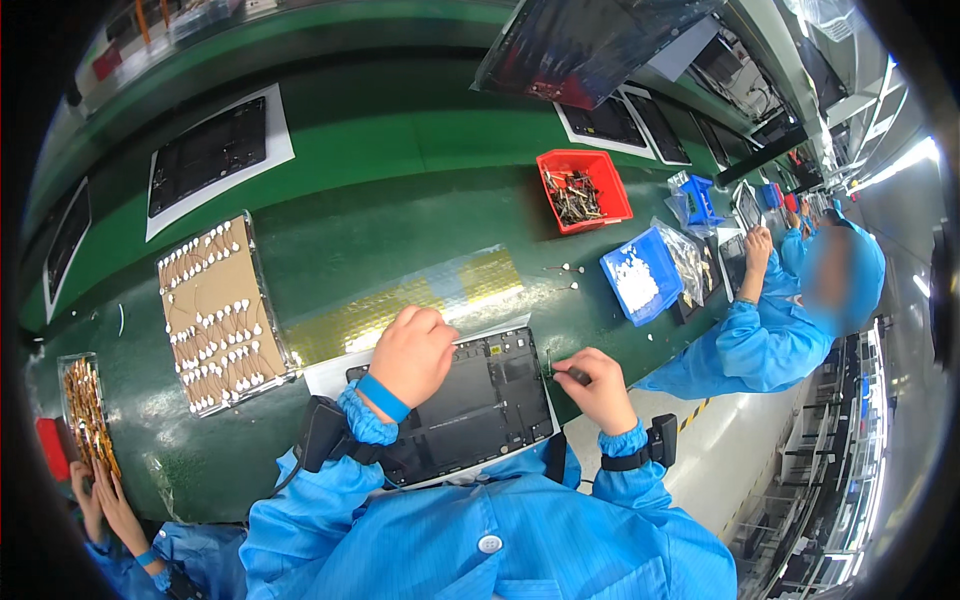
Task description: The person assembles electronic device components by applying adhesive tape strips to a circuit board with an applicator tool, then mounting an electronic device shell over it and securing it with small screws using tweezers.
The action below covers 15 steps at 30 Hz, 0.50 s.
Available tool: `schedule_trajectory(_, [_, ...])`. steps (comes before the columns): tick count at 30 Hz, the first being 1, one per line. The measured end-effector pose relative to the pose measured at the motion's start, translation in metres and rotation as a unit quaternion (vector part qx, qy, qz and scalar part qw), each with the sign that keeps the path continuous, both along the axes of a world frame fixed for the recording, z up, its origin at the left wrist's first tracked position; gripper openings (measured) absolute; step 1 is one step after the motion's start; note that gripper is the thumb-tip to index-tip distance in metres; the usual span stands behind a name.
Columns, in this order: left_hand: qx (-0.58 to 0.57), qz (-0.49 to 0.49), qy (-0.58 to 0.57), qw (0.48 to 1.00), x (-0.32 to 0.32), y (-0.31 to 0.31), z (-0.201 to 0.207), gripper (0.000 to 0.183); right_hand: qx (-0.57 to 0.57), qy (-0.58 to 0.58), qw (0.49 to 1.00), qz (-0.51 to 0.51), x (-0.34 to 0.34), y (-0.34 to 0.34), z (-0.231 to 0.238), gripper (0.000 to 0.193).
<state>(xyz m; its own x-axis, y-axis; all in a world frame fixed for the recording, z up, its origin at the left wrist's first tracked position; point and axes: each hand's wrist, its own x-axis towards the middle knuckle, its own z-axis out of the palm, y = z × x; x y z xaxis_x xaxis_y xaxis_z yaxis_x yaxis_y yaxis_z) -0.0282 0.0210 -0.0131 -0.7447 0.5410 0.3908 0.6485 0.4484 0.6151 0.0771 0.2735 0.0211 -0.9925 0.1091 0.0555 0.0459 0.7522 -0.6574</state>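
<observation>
A black tablet housing (465,410) with small parts inside lies on a white sheet (325,374) at the bench's near edge, right before me. My left hand (412,362), in a blue wristband, is over the housing's upper left part with its fingers curled. Whatever those fingers hold, if anything, is hidden under them. At the housing's right edge, my right hand (598,388) pinches a small dark tool (577,374). A thin piece shows near its fingertips; its exact kind is too small to tell.
Left of me lies a tray (212,312) of white-ended wired parts. A red bin (625,200) of small parts and a blue bin (606,278) of white pieces stand right. Co-workers' hands (757,262) work at right and far left. Sheeted housings (208,158) line the back.
</observation>
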Motion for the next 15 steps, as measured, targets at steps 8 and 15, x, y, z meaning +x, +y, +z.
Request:
schedule_trajectory(8, [0.005,0.002,0.005,1.000,-0.001,0.000,0.001,0.012,0.192,0.005,0.970,0.147,-0.009,0.001,0.012,0.017])
schedule_trajectory(15, [0.008,0.002,0.002,1.000,0.000,-0.001,-0.002,0.013,-0.073,0.003,0.997,-0.034,-0.036,-0.014,0.028,0.017])
